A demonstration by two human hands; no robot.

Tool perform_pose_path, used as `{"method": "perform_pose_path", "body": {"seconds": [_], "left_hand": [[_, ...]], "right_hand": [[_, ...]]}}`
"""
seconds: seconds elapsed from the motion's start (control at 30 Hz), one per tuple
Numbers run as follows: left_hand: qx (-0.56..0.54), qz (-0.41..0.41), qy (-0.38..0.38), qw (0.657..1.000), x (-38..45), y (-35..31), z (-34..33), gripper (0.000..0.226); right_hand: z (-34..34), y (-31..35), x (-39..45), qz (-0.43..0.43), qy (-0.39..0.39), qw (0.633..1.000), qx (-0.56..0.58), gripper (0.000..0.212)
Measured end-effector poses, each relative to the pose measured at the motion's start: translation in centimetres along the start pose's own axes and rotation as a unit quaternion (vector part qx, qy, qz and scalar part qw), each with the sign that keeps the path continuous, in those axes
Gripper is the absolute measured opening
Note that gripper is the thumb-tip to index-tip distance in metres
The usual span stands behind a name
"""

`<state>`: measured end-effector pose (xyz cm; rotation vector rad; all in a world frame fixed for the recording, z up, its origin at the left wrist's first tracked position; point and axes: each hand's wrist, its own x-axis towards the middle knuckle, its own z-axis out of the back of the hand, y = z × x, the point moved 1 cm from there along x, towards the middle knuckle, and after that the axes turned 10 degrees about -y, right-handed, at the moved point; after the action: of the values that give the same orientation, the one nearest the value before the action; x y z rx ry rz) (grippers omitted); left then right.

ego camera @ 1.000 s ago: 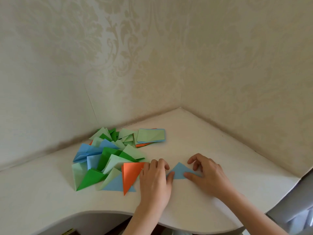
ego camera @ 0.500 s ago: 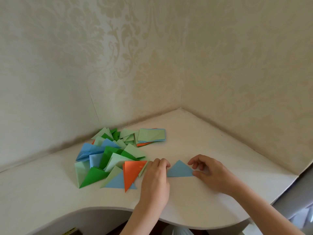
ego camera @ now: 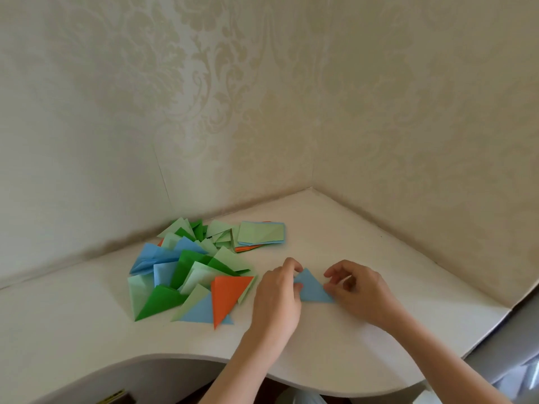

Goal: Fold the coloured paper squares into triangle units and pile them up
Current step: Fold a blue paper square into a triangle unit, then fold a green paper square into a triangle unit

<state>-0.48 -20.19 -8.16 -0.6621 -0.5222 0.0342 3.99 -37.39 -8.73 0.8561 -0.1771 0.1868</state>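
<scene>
Blue triangle [ego camera: 312,288] pinched between both hands, lower centre
Left hand [ego camera: 275,298] grips left corner, right hand [ego camera: 357,290] right; pile [ego camera: 189,275] lies left, nearer left hand

The surface [ego camera: 364,237] is a white corner top, fitted against two papered walls, with a curved front edge. Directly on it lie three items. A loose pile of folded triangles [ego camera: 192,275] in green, pale green, blue and orange occupies the left. A stack of flat squares [ego camera: 261,233] sits behind it, near the wall. A blue triangle [ego camera: 312,288] lies to the right, apart from the pile.
</scene>
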Motion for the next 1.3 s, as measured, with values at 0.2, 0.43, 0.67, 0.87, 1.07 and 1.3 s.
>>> {"method": "perform_pose_path", "body": {"seconds": [0.2,0.43,0.67,0.87,1.07,1.3], "left_hand": [[0.048,-0.004,-0.114,0.992,1.8,3.6,4.9,0.014],[0.111,0.036,-0.154,0.981,2.0,8.0,8.0,0.012],[0.203,-0.006,-0.159,0.966,2.1,9.4,7.6,0.035],[0.19,-0.037,-0.166,0.967,2.2,9.0,7.1,0.039],[0.178,-0.048,-0.154,0.971,2.0,9.0,6.6,0.039],[0.149,-0.08,-0.135,0.976,2.7,7.6,6.5,0.032]], "right_hand": [[-2.6,2.8,3.3,0.041,-0.072,0.996,-0.038,0.005],[-5.9,4.6,8.5,0.064,-0.094,0.992,-0.047,0.009],[-7.5,4.0,10.6,0.087,-0.053,0.988,-0.12,0.032],[-8.3,3.6,11.1,0.109,-0.016,0.985,-0.13,0.04],[-8.7,3.5,11.0,0.155,0.01,0.973,-0.169,0.031],[-8.4,3.3,10.4,0.18,0.008,0.969,-0.168,0.035]]}}
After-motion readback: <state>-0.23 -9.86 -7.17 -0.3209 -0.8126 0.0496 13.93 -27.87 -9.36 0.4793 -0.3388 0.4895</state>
